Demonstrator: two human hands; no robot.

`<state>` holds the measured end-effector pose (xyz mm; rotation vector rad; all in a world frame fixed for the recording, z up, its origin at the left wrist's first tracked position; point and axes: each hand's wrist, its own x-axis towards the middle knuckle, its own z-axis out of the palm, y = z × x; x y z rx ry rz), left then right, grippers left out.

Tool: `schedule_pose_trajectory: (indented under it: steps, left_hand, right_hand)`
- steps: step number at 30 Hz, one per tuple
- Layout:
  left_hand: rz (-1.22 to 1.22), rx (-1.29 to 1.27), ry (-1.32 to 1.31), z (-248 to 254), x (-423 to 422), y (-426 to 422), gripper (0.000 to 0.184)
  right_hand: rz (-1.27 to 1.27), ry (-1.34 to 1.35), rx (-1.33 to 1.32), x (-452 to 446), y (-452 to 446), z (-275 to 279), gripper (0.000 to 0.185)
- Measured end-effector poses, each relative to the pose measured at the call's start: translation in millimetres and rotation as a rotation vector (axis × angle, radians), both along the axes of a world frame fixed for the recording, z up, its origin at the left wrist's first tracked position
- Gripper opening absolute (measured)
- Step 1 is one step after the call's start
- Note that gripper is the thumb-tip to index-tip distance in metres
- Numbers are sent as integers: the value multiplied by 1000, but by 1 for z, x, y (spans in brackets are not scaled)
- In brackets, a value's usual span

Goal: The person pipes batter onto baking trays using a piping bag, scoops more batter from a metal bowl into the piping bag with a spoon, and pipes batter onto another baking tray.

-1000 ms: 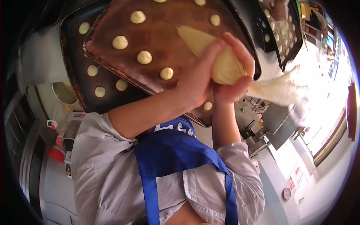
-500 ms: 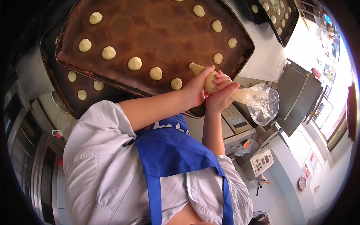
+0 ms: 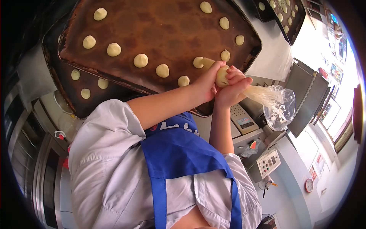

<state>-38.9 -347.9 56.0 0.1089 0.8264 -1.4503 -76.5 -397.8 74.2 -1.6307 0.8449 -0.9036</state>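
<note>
A clear piping bag (image 3: 221, 77) full of pale yellow batter is squeezed between my two hands above a dark baking tray (image 3: 152, 34). My left hand (image 3: 209, 82) wraps round the lower part of the bag, near its tip. My right hand (image 3: 233, 88) is closed round the upper part, below the loose, crumpled plastic end (image 3: 280, 108). The bag's tip points left and touches or nearly touches a fresh mound of batter (image 3: 198, 62). Several round mounds, among them one mound (image 3: 140, 60) near the front, lie along the tray's edges.
Under the near left side lies a second tray (image 3: 76, 103) with more mounds. Another tray (image 3: 291, 26) of mounds stands at the far right. Right of my hands are a grey metal box (image 3: 305, 95) and a control panel (image 3: 268, 162). A blue apron (image 3: 183, 152) covers my front.
A new round mound of batter now sits at the bag's tip, where bare tray showed before. My hands and the bag have shifted slightly right in view.
</note>
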Motion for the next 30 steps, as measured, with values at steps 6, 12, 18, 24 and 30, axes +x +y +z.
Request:
schedule_pose_trajectory:
  steps: [6, 12, 18, 24, 30]
  left_hand:
    - [193, 154, -242, 11, 22, 29, 36]
    - [204, 184, -101, -11, 39, 37, 32]
    - [243, 155, -61, -4, 41, 37, 35]
    - [239, 103, -116, 5, 66, 50, 33]
    - [384, 173, -248, -2, 88, 67, 36]
  right_hand:
    - [182, -184, 150, 30, 16, 6, 54]
    - [280, -32, 63, 50, 26, -11, 46]
    - [166, 125, 44, 55, 26, -6, 54]
    - [88, -63, 22, 81, 43, 6, 55]
    - [457, -165, 135, 114, 51, 2, 53]
